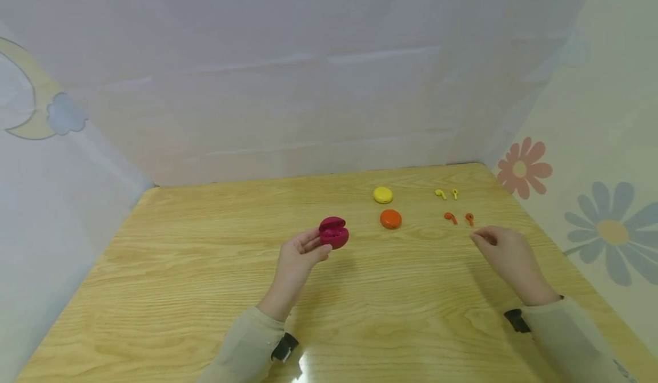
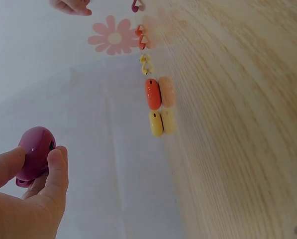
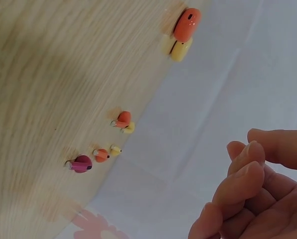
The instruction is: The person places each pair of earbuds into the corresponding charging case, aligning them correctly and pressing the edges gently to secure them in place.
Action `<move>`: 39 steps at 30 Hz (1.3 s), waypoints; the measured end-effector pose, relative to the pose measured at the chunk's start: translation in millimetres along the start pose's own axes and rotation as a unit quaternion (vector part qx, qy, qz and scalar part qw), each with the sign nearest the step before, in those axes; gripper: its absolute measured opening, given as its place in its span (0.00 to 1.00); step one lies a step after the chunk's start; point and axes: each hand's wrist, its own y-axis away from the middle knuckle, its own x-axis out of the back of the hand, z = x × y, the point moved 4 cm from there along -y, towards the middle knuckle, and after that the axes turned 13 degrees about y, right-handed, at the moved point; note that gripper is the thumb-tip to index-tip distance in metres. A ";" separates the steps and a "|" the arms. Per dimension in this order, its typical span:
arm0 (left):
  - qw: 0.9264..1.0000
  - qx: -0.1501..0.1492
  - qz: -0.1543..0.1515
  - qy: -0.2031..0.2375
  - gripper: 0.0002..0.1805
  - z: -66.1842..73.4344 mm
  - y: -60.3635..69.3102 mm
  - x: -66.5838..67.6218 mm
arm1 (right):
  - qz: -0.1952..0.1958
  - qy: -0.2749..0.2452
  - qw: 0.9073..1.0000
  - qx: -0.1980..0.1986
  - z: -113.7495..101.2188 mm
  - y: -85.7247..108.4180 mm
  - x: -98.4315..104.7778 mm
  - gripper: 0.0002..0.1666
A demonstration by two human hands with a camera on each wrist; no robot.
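My left hand [image 1: 300, 254] holds up a magenta earbud case [image 1: 334, 239] between thumb and fingers, its lid raised. Something small shows inside the case, though I cannot tell what. To the right, my right hand [image 1: 509, 257] hovers over the table with fingers loosely bent; in the right wrist view nothing shows between the fingertips [image 3: 255, 149]. A magenta earbud [image 3: 82, 164] lies on the table; the right hand hides it from the head view. Just beyond that hand are two orange earbuds [image 1: 450, 218].
Two yellow earbuds [image 1: 440, 194] lie behind the orange ones. A closed orange case [image 1: 390, 219] and a closed yellow case [image 1: 382, 195] rest near mid-table. The wooden table [image 1: 205, 269] meets a pale cloth wall [image 1: 308, 115] at its back, with another flower-printed wall [image 1: 612, 143] on the right.
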 end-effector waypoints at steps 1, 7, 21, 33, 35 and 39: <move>1.000 -0.001 -0.001 0.000 0.23 0.0 0.0 0.0 | -0.001 0.001 1.000 -0.003 1.8 -0.4 -0.1 0.18; 1.000 -0.004 -0.001 0.000 0.22 1.6 1.4 -0.6 | -0.005 0.018 1.000 -0.014 10.3 -3.0 -0.8 0.17; 1.000 -0.003 0.001 0.003 0.22 0.6 0.2 1.1 | -0.031 0.024 0.999 -0.014 26.9 -9.0 -7.1 0.17; 1.000 -0.006 -0.006 0.002 0.22 -0.7 -0.1 2.0 | -0.068 0.036 0.996 -0.036 43.5 -17.4 -11.6 0.19; 1.000 -0.006 -0.006 0.001 0.22 -0.5 0.2 2.1 | -0.077 0.038 0.996 -0.039 45.1 -18.4 -11.2 0.20; 1.000 -0.003 -0.004 -0.002 0.22 0.2 1.2 2.0 | -0.095 0.037 0.994 -0.040 48.5 -20.0 -12.2 0.20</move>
